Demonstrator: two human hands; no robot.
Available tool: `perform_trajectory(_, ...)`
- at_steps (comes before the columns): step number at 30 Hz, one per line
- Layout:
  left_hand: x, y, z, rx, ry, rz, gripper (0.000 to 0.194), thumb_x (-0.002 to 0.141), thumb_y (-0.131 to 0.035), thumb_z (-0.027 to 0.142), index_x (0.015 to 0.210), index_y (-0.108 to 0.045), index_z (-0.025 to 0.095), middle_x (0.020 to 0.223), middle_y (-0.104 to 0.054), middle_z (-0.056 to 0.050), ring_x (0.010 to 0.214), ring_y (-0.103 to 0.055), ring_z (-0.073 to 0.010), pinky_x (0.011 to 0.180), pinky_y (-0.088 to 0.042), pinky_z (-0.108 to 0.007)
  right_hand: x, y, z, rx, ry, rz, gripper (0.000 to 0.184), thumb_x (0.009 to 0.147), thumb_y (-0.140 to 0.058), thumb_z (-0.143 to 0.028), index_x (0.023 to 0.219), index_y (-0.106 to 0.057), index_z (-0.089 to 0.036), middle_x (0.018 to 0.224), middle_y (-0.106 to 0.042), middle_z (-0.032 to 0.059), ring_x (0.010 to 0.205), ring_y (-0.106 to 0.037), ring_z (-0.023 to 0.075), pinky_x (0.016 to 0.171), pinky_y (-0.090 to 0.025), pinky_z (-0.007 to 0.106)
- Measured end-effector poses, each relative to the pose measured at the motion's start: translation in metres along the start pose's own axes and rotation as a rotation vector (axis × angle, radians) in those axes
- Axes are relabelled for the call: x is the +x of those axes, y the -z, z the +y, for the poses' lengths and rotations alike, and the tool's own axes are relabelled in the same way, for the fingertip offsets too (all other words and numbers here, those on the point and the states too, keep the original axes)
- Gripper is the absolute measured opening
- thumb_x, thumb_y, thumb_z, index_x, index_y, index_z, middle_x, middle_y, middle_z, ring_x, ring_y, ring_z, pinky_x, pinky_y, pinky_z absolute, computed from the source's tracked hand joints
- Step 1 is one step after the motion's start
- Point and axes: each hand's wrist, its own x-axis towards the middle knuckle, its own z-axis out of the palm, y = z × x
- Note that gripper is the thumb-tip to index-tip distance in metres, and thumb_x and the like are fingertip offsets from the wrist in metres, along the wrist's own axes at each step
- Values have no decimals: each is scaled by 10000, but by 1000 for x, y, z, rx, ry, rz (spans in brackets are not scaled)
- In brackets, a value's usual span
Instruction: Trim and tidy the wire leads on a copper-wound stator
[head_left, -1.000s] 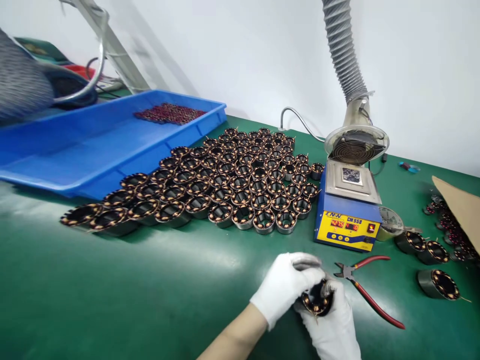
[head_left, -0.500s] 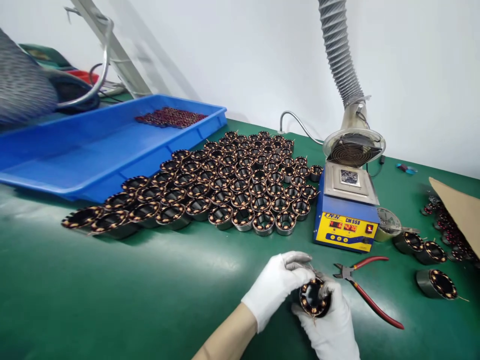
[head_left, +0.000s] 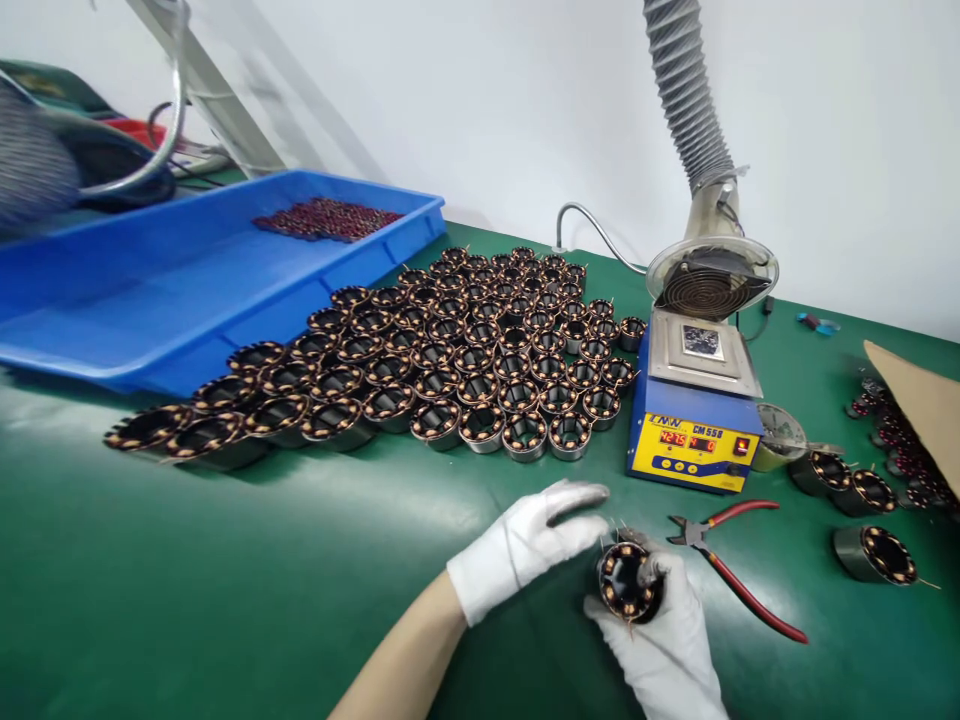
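My right hand (head_left: 671,620), in a white glove, grips a motor stator (head_left: 604,590), a dark ring with copper windings around its inside. Fine wire ends stick up from the stator's top edge. Just left of it is my left hand (head_left: 529,540), also gloved, its fingers stretched out and apart, with nothing seen in them. Red-handled cutters (head_left: 739,570) lie with their jaws parted, right of my right hand. Several more stators (head_left: 570,435) stand in close rows on the green table beyond my hands.
A solder pot (head_left: 694,430) with a lit display stands behind the cutters, under an extraction hose (head_left: 690,100). The blue tray (head_left: 187,340) at the left holds small dark red parts. A single stator (head_left: 874,555) lies at the right, near a cardboard sheet (head_left: 919,400).
My left hand has come away from the stator toward the left, its fingers opening. My right hand keeps hold of the stator in nearly the same place. The view has shifted slightly.
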Motion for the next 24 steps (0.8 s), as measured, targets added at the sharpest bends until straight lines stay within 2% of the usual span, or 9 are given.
perform_trajectory(3,3,-2,-6,217,-95,-115,234,779,-508,387,917,-661,275,1130,-575,-41,1169,-404,-257,1050,-180,-397,1,0,-2,19,37,11,390,609,-675,-314,933,-471,-240,954,-667,77,804,-656,221,650,-537,306)
perform_trajectory(6,8,-13,-12,273,-119,-51,196,775,-511,359,866,-674,297,1136,-570,-35,1185,-378,-266,1056,-136,-431,2,0,-1,3,80,28,406,620,-668,-320,954,-455,-235,925,-666,79,777,-660,220,628,-542,309)
perform_trajectory(9,7,-16,-14,183,-121,6,205,781,-493,338,846,-679,281,1068,-608,-30,1151,-417,-254,1042,-200,-398,1,1,2,-57,126,44,428,621,-664,-360,977,-465,-228,902,-665,84,759,-659,232,616,-544,328)
perform_trajectory(13,2,-5,-9,-31,-77,118,239,773,-495,352,861,-674,221,1050,-615,-39,1072,-493,-237,970,-338,-336,0,1,5,-140,159,2,439,640,-651,-348,1023,-483,-213,923,-664,94,797,-652,240,672,-541,353)
perform_trajectory(15,0,-1,-4,-34,-60,175,226,735,-544,351,844,-676,203,1041,-617,-50,1053,-508,-244,955,-360,-334,-1,2,5,-176,133,-4,466,640,-651,-343,1051,-484,-199,942,-662,107,813,-650,245,687,-541,360)
perform_trajectory(18,0,1,2,48,-80,201,192,690,-605,331,819,-678,209,1011,-628,-48,1026,-524,-253,951,-374,-343,-2,2,6,-173,93,-7,485,632,-662,-343,1060,-487,-197,952,-661,111,823,-649,249,701,-538,363)
perform_trajectory(21,-8,-1,1,225,-192,342,133,737,-584,308,794,-676,232,973,-639,-33,991,-544,-238,981,-348,-354,-5,-1,9,-103,39,3,504,597,-687,-323,1044,-482,-212,976,-657,100,853,-641,250,735,-526,367)
perform_trajectory(24,-36,-3,-12,495,-379,546,124,791,-558,278,869,-652,256,949,-646,-8,989,-552,-217,1044,-260,-347,-10,-6,9,-73,-90,74,567,522,-714,-265,1036,-479,-214,1040,-633,113,944,-605,281,805,-491,407)
